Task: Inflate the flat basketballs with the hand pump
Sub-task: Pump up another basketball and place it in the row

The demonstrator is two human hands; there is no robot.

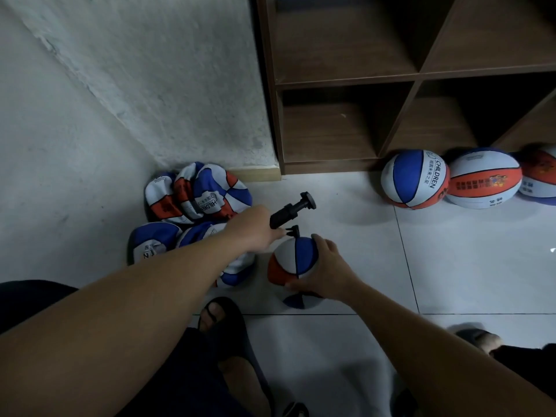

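Two hands engaged. Left hand (261, 231) wrapped round barrel of hand pump (290, 212), fingers mostly hidden behind the wrist; right hand (323, 267) curled over side of half-flat basketball (293, 261), thumb low, fingertips at top. Ball resting on floor (451, 266), directly under and between both hands; pump just beyond left hand, plunger handle tilted up and away. Needle end touching top of ball; seating in valve not discernible. Advised: keep ball braced, hold needle square to valve, avoid side load, then stroke plunger fully. Ball surface: blue, white, orange panels, sagging, lower part folded under. Pile of flat balls (195, 194) beyond left hand; inflated balls (415, 179) well beyond right hand.
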